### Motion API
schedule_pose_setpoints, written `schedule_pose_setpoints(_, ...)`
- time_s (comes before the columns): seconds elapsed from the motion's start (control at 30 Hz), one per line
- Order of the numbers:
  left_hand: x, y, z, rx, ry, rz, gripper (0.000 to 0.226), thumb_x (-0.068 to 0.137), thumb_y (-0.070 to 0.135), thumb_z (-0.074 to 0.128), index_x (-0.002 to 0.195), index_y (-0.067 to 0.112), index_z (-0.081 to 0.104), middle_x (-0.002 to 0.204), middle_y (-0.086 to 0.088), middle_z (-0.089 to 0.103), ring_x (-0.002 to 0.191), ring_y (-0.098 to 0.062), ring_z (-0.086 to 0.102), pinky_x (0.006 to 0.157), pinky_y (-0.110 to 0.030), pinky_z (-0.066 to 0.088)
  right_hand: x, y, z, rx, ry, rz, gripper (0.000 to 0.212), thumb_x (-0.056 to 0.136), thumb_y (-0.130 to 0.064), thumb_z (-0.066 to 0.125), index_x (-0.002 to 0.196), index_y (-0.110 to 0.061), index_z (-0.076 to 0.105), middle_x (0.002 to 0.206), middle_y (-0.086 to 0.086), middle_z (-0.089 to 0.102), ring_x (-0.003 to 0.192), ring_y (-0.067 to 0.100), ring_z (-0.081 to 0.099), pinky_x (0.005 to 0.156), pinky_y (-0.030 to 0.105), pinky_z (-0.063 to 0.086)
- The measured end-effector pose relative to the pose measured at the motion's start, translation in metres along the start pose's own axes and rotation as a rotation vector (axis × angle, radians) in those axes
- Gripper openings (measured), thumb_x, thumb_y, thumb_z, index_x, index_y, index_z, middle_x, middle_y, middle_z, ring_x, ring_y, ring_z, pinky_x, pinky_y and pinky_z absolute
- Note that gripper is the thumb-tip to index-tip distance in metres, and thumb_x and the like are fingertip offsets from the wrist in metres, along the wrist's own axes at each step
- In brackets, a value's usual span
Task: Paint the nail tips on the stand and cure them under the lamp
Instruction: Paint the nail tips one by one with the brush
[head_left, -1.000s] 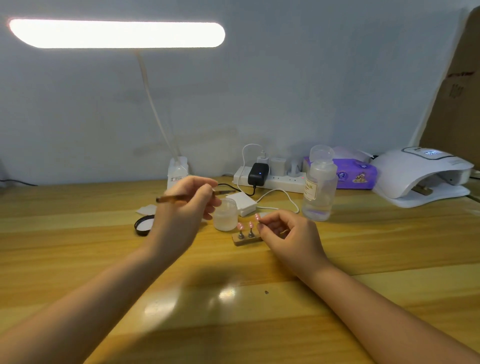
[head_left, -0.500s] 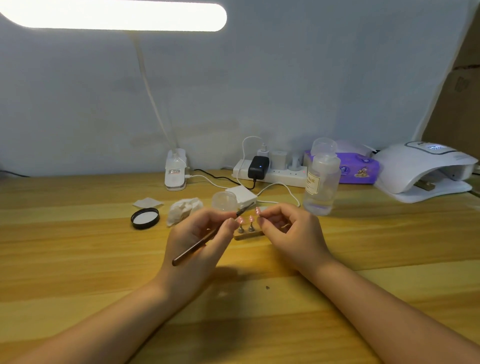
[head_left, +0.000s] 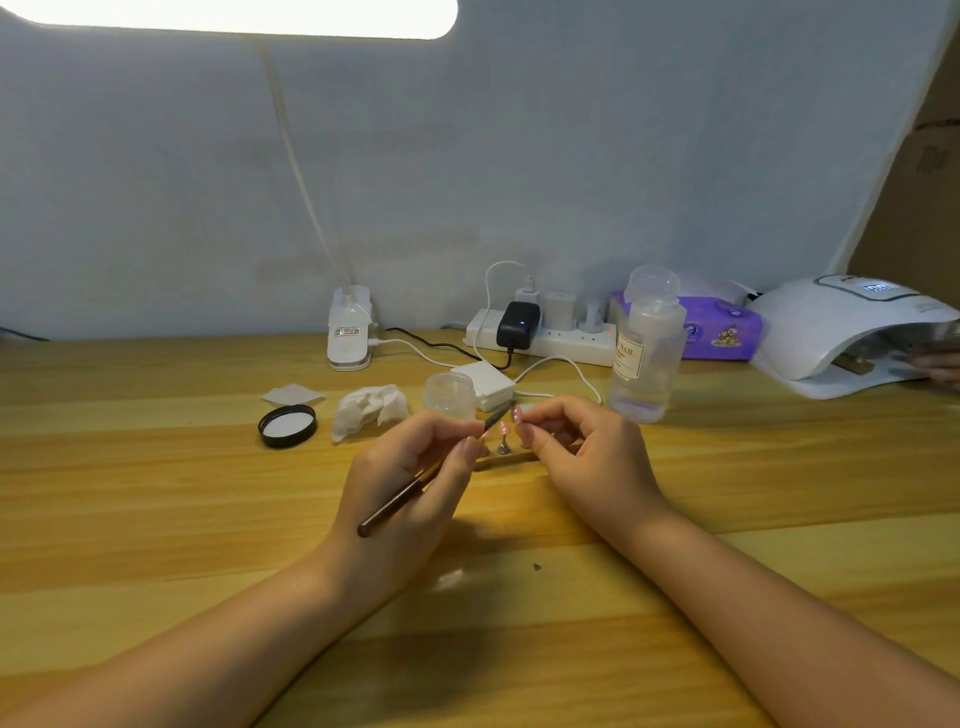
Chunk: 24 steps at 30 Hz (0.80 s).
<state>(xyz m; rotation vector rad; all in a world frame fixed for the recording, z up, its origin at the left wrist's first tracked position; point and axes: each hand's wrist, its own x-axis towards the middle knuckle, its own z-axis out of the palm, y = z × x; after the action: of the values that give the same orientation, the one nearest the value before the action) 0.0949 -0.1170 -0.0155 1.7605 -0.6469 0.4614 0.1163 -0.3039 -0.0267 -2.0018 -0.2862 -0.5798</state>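
Observation:
A small wooden stand lies on the table between my hands, with pink nail tips on little metal posts. My left hand grips a dark brown brush; its bristle end points up and right at the nail tips. My right hand curls over the right end of the stand and pinches one tip's holder; part of the stand is hidden under it. The white curing lamp sits at the far right.
A small clear jar, its black lid, a crumpled tissue and a pad lie left of the stand. A clear bottle, power strip, cables, purple wipes pack and desk-lamp base stand behind. Another person's hand shows by the curing lamp.
My left hand has come down from above the jar and brought the brush tip to the nail tips. My right hand has stayed on the stand.

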Motion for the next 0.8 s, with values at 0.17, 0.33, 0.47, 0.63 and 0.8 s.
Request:
schedule_pose_setpoints(0.17,-0.0009,-0.0017,-0.0001,-0.009,-0.005,0.036,0.023,0.086,0.034,0.057,0.098,0.019,0.07,0.085,0.001,0.072,0.082,-0.022,0.069,0.071,-0.049,0.055,0.0002,-0.0002,-0.0002,-0.009,0.007,0.003,0.01,0.085,-0.015,0.07,0.09,-0.023,0.071,0.076,-0.007,0.069,0.069,0.006,0.061,0.059,0.017,0.049)
schedule_pose_setpoints(0.33,-0.0026,-0.0041,-0.0017,-0.031,-0.015,0.029,0.015,0.084,0.031,0.056,0.088,0.023,0.068,0.082,0.006,0.071,0.079,-0.014,0.068,0.069,-0.025,0.053,-0.0018,-0.0009,-0.0016,0.011,0.01,0.009,0.011,0.084,-0.013,0.07,0.091,-0.021,0.072,0.075,-0.002,0.069,0.069,0.016,0.061,0.063,0.029,0.049)
schedule_pose_setpoints(0.47,-0.0015,-0.003,-0.0007,-0.008,0.02,0.027,0.02,0.087,0.034,0.054,0.096,0.023,0.067,0.084,0.009,0.07,0.082,-0.014,0.068,0.069,-0.027,0.053,-0.0016,-0.0009,-0.002,-0.001,-0.001,0.0,0.009,0.085,-0.014,0.07,0.092,-0.02,0.072,0.074,0.002,0.068,0.066,0.019,0.057,0.06,0.031,0.047)
schedule_pose_setpoints(0.63,-0.0004,-0.0005,0.0,0.041,-0.012,0.043,0.027,0.085,0.036,0.056,0.098,0.017,0.071,0.086,0.004,0.072,0.083,-0.016,0.068,0.071,-0.031,0.054,-0.001,0.0005,-0.0016,-0.015,0.0,-0.009,0.011,0.085,-0.014,0.07,0.092,-0.021,0.072,0.074,-0.005,0.068,0.065,0.012,0.056,0.057,0.021,0.045)
schedule_pose_setpoints(0.8,-0.002,0.0011,-0.0027,0.042,0.011,0.08,0.019,0.083,0.029,0.053,0.085,0.018,0.068,0.079,0.006,0.069,0.075,-0.01,0.065,0.066,-0.016,0.048,-0.0006,0.0023,-0.0011,-0.015,0.016,-0.013,0.013,0.085,-0.013,0.07,0.09,-0.025,0.07,0.072,-0.005,0.068,0.062,0.008,0.055,0.054,0.017,0.043)
